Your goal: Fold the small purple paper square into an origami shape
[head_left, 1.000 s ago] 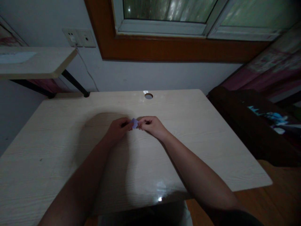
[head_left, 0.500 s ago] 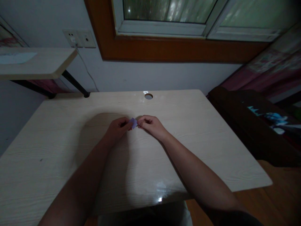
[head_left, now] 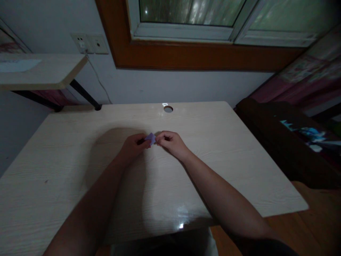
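A small folded piece of purple paper (head_left: pixel 150 138) is held just above the pale wooden desk (head_left: pixel 80 160), near its middle. My left hand (head_left: pixel 133 145) pinches the paper's left side with curled fingers. My right hand (head_left: pixel 170 142) pinches its right side, fingers closed too. Both forearms reach in from the bottom of the view. Most of the paper is hidden between the fingertips.
A round cable hole (head_left: pixel 168 108) lies at the desk's far edge. A raised shelf (head_left: pixel 39 73) stands at the back left under a wall socket (head_left: pixel 89 42). A window (head_left: pixel 191 14) is behind the desk, and dark furniture (head_left: pixel 282 142) sits to the right.
The hands stay at the same spot. The purple paper has turned slightly between the fingertips.
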Motion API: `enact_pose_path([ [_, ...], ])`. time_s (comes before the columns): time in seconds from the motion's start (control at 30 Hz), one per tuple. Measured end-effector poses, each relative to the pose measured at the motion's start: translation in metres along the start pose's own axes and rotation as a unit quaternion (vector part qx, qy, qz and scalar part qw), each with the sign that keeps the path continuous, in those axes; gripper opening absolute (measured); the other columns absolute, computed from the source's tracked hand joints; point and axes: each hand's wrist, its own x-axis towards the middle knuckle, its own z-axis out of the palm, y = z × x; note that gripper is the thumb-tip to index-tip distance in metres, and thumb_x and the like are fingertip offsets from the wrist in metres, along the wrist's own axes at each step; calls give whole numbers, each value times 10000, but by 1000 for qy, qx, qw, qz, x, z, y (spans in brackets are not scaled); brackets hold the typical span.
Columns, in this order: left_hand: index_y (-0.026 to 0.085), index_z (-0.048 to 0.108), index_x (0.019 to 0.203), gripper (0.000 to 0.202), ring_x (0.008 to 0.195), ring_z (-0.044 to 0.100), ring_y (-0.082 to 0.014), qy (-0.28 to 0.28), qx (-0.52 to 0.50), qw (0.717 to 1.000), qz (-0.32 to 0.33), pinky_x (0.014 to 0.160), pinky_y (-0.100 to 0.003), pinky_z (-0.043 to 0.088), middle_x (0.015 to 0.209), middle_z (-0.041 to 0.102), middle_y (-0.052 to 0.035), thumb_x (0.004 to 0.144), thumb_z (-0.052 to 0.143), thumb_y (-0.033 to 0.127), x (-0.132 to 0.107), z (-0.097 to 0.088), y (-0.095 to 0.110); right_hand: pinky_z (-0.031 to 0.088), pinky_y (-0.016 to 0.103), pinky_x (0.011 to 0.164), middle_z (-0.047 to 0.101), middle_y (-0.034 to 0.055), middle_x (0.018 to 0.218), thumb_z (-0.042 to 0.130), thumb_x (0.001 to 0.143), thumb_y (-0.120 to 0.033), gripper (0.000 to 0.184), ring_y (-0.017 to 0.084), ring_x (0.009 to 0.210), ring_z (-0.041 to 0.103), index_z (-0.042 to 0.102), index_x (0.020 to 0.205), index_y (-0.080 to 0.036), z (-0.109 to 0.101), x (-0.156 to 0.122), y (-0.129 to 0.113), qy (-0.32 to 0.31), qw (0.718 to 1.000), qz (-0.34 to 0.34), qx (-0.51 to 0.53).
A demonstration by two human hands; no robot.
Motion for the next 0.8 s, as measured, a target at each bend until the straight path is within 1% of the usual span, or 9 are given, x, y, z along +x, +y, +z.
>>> enact_pose_path([
  [0.13, 166, 654, 731, 223, 629, 601, -136, 19, -33, 999, -6, 612, -232, 434, 684, 691, -5, 798, 668, 379, 0, 1, -1, 391, 253, 614, 651, -3, 654, 662, 718, -227, 93, 109, 611, 533, 707, 743, -149, 0, 0, -1, 17, 1000, 7, 7],
  [0.3, 167, 660, 723, 194, 648, 613, -134, 22, -48, 999, 2, 643, -233, 454, 684, 687, -3, 803, 661, 343, 0, 0, -4, 407, 259, 624, 646, -3, 641, 698, 712, -263, 113, 108, 603, 535, 700, 730, -151, -2, 1, -2, 32, 999, 9, 33],
  [0.43, 168, 665, 730, 150, 647, 616, -139, 46, -65, 997, 2, 643, -240, 466, 675, 675, -3, 785, 656, 308, 0, -1, -2, 400, 251, 614, 643, -6, 639, 704, 731, -275, 118, 97, 582, 525, 694, 741, -158, -5, 5, 6, 67, 994, 2, 84],
  [0.57, 165, 647, 711, 135, 644, 602, -131, 73, -92, 993, 3, 652, -243, 473, 666, 654, 1, 783, 638, 279, 0, -1, 3, 388, 242, 598, 645, -5, 651, 704, 749, -281, 125, 92, 576, 517, 703, 777, -160, -7, 8, 13, 60, 993, -1, 100],
  [0.63, 164, 638, 735, 135, 645, 591, -125, 92, -110, 990, 11, 652, -242, 472, 672, 640, 3, 797, 629, 283, 0, -1, 4, 388, 243, 597, 646, -4, 658, 706, 750, -293, 136, 93, 579, 517, 703, 783, -160, -6, 7, 13, 53, 994, -1, 96],
  [0.7, 167, 635, 799, 135, 650, 592, -125, 105, -128, 986, 19, 647, -242, 474, 694, 640, 3, 806, 638, 301, 1, 0, 4, 392, 247, 601, 642, -5, 657, 706, 749, -300, 143, 97, 584, 518, 699, 777, -160, -5, 6, 11, 51, 995, -1, 83],
  [0.8, 176, 642, 900, 204, 671, 613, -133, 100, -134, 986, 26, 654, -250, 485, 747, 662, -6, 800, 680, 351, 2, 2, 0, 394, 252, 614, 642, -3, 662, 695, 752, -302, 142, 102, 598, 521, 693, 763, -160, -3, 4, 6, 48, 998, -3, 51],
])
